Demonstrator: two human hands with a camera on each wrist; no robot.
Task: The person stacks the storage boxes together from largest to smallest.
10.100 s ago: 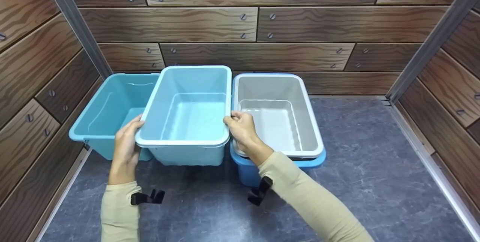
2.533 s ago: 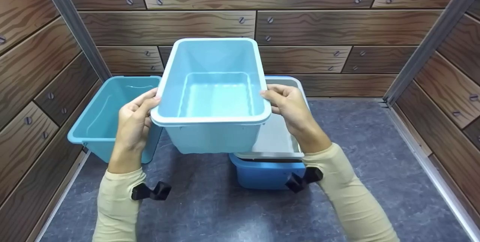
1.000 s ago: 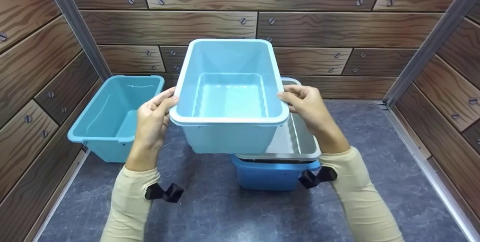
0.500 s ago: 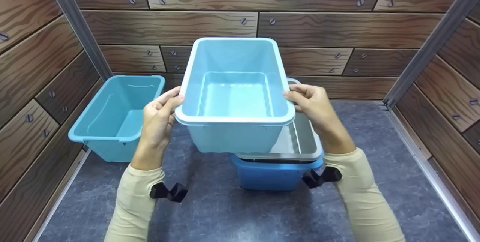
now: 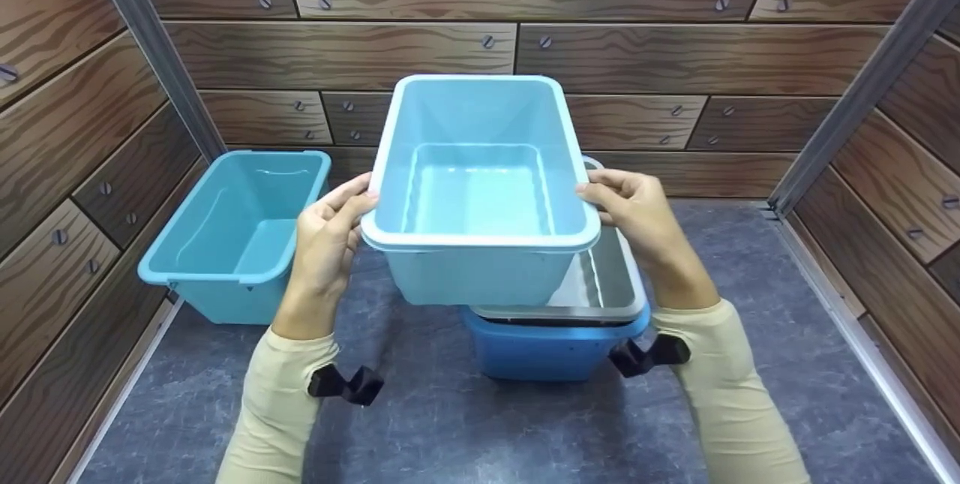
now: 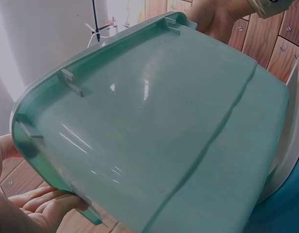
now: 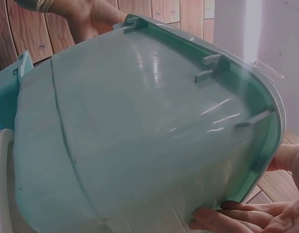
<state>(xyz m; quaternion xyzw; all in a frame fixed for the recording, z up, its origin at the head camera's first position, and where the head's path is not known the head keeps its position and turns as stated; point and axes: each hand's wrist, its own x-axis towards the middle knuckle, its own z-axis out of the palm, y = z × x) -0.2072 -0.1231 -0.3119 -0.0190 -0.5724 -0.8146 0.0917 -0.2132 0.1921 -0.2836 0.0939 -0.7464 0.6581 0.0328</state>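
Observation:
A pale blue plastic tub (image 5: 480,274) hangs in the air at the middle of the head view, its inside bare. My left hand (image 5: 324,251) pinches its left rim, thumb on top and fingers beneath. On the opposite rim my right hand (image 5: 637,225) grips the same way. Both wrist views show the tub's outer wall (image 6: 154,111) with small ribs under the rim; fingers (image 7: 237,218) curl below that rim in the right wrist view. Behind and below the held tub, a grey tub (image 5: 611,281) sits nested in a blue tub (image 5: 540,353), partly hidden by it.
A teal tub (image 5: 217,296) stands on the dark floor (image 5: 420,424) at the left, near the wall. Wood-patterned panels (image 5: 420,56) enclose the back and both sides, with grey metal strips at the corners.
The pale blue tub has been lifted from between the teal and grey tubs and carried right, partly over the grey one. In the last second it drifted slightly further right with both hands.

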